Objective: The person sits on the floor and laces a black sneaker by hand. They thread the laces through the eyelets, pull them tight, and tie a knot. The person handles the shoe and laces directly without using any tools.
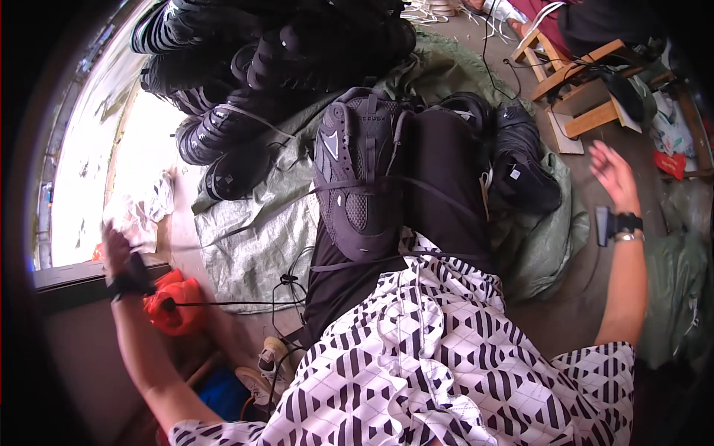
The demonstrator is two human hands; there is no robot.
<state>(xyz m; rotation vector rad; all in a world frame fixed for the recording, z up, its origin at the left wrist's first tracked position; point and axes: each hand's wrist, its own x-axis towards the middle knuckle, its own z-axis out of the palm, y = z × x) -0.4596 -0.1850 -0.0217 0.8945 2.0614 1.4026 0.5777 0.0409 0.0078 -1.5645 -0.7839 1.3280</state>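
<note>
A black sneaker (pixel 361 175) lies on my lap, its toe toward me, with a pale logo on its side. Its dark shoelace (pixel 279 210) stretches out from the shoe toward my left hand (pixel 115 251), which is closed on the lace far out at the left; that hand is somewhat blurred. More lace trails across my thighs. My right hand (pixel 615 177) is raised well out to the right, fingers extended and apart, with nothing visible in it.
A heap of black shoes (pixel 290 59) is at the far left on a green tarp (pixel 253 260). More dark shoes (pixel 520 167) lie beside my right leg. Wooden stools (pixel 584 104) stand at the far right. A red plastic bag (pixel 175 303) sits below my left wrist.
</note>
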